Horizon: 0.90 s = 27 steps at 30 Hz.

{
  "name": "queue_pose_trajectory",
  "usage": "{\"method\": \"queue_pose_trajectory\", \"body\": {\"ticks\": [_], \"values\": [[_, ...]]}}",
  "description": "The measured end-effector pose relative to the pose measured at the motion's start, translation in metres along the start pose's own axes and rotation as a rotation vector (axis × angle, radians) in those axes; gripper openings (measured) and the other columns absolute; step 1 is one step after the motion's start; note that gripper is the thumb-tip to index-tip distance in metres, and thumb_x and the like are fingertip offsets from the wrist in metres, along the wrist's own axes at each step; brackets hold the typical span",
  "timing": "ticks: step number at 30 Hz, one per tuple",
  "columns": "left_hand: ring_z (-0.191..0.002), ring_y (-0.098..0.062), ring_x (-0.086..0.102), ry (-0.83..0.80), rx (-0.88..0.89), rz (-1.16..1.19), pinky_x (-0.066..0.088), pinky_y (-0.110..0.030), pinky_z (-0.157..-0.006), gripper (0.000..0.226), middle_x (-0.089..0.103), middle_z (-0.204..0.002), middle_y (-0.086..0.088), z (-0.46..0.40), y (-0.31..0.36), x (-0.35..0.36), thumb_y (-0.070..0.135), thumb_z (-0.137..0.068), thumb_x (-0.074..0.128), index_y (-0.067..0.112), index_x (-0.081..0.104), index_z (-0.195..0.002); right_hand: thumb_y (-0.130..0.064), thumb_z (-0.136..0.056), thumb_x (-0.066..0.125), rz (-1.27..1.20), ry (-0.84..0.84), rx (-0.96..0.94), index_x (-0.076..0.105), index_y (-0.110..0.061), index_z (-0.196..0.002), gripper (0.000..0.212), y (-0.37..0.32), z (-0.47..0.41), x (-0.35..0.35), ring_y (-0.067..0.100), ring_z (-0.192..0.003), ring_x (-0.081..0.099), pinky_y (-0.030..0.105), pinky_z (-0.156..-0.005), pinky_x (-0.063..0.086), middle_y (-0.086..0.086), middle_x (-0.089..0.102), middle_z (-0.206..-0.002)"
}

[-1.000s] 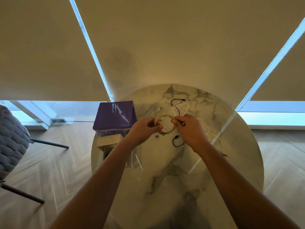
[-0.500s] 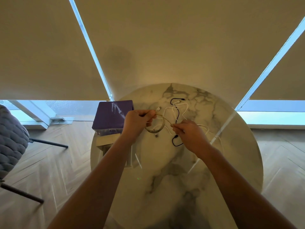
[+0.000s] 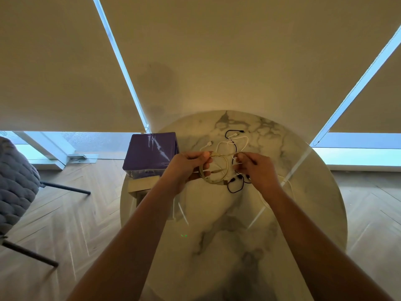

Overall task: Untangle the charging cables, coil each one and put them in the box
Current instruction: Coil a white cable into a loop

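Both hands closer together than before, left hand (image 3: pixel 184 168) gripping beige coil (image 3: pixel 213 170)

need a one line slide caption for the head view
Left hand holds a coiled beige cable while right hand pinches its end above tangled cables on a marble table.

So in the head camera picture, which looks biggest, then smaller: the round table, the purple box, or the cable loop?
1. Round table
2. Purple box
3. Cable loop, held in the left hand
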<state>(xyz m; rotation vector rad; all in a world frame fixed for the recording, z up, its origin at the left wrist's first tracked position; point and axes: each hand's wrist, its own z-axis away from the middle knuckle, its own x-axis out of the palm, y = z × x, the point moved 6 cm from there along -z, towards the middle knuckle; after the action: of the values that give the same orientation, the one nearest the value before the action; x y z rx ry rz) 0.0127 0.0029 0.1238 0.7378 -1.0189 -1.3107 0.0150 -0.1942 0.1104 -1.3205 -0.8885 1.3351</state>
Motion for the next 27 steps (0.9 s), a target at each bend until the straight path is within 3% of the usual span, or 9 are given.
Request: {"method": "queue_pose_trajectory", "body": {"ticks": [4,10,14,23,27], "values": [[-0.069,-0.011,0.066,0.049,0.066,-0.095,0.057,-0.022,-0.065,0.021,0.072,-0.084,-0.005,-0.001,0.002,0.000,0.015,-0.089,0.064,0.007,0.070,-0.108,-0.015,-0.097,0.054,-0.293,-0.046,0.023,0.070,-0.006,-0.104,0.020,-0.001,0.003,0.003,0.015,-0.068,0.070,0.022,-0.066,0.056,0.009,0.067,-0.084],[-0.070,-0.009,0.066,0.047,0.093,-0.118,0.055,-0.018,-0.061,0.018,0.072,-0.079,-0.002,0.002,0.006,0.004,0.014,-0.089,0.064,0.009,0.071,-0.104,-0.015,-0.097,0.053,-0.333,-0.055,0.037,0.069,-0.006,-0.106,0.021,0.003,0.003,0.003,0.009,-0.057,0.062,0.017,-0.058,0.051,0.005,0.062,-0.077],[-0.071,-0.009,0.067,0.023,0.075,-0.103,0.058,-0.023,-0.065,0.013,0.073,-0.078,0.001,0.002,0.002,0.008,0.015,-0.089,0.065,0.012,0.072,-0.099,-0.014,-0.098,0.051,-0.434,-0.123,0.065,0.068,-0.005,-0.108,0.022,0.001,0.004,0.008,0.011,-0.058,0.059,0.022,-0.059,0.052,0.004,0.063,-0.074],[-0.073,-0.011,0.066,0.225,0.210,-0.101,0.057,-0.020,-0.065,0.021,0.071,-0.083,-0.003,0.003,0.008,0.002,0.012,-0.088,0.065,0.004,0.070,-0.107,-0.026,-0.099,0.047,-0.404,-0.367,0.259,0.067,-0.012,-0.112,0.028,0.004,0.018,0.033,0.009,-0.055,0.048,0.022,-0.053,0.032,0.003,0.071,-0.086],[-0.077,-0.010,0.067,0.244,0.236,-0.164,0.057,-0.021,-0.066,0.019,0.073,-0.085,-0.001,0.004,0.007,0.004,0.016,-0.089,0.064,0.009,0.071,-0.106,-0.018,-0.090,0.062,-0.276,-0.338,0.235,0.063,-0.013,-0.112,0.022,-0.003,0.021,0.037,0.009,-0.057,0.054,0.022,-0.054,0.039,0.000,0.065,-0.080]]}}
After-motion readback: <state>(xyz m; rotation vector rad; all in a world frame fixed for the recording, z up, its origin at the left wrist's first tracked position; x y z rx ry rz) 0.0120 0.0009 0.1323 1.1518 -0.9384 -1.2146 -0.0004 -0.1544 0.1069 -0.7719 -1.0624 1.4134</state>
